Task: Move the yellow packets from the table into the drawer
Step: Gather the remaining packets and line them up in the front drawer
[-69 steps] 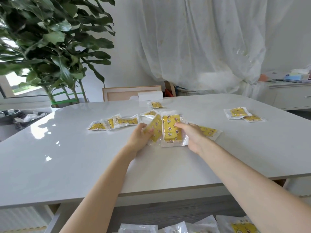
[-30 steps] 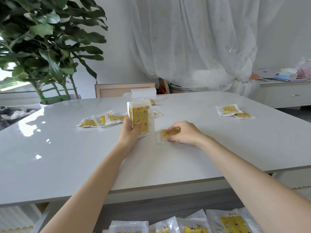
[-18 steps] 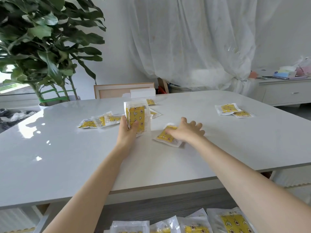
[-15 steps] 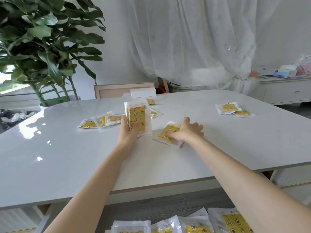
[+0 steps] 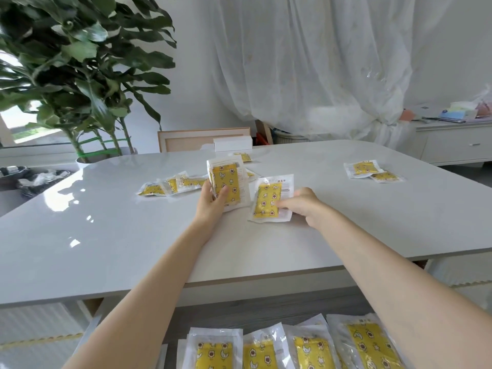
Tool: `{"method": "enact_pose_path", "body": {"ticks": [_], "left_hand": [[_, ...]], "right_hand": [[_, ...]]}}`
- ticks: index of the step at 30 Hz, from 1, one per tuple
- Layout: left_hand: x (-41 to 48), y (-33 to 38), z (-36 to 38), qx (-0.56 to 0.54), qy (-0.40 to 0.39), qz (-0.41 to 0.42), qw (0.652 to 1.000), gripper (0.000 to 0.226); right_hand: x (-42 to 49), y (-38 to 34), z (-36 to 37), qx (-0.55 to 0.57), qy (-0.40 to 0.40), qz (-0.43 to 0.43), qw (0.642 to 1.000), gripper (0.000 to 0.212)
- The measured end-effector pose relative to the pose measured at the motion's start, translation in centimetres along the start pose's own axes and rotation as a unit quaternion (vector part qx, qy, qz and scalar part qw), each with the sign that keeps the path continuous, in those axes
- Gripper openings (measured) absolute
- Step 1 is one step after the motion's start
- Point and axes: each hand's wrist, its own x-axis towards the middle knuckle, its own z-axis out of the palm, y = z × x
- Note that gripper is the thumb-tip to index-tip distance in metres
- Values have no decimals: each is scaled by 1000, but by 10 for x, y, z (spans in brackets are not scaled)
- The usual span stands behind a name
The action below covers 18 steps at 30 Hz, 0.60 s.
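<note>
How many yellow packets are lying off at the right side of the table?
2. The left packet lies farther back; the right packet touches its near right corner. Another could be hidden beneath.

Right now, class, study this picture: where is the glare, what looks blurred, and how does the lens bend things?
Head view: window light glares in patches on the table at left; the plant has smeared upper leaves; the wide lens stretches the forearms near the bottom corners; the packet pinched by the right hand and the stack gripped by the left hand look sharp.

1 head view looks forward and down, near table (image 5: 106, 235).
</note>
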Motion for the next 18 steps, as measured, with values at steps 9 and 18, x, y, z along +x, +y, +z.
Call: {"method": "enact_pose_path", "body": {"ticks": [9,18], "left_hand": [[-46,22,-12,-91,-29,-28,995,24],[-102,65,-37,-88,-33,-32,995,24]], "right_hand": [[-52,-10,-30,82,-73,0,994,21],[-102,-17,-29,115,-149,-18,982,12]]}}
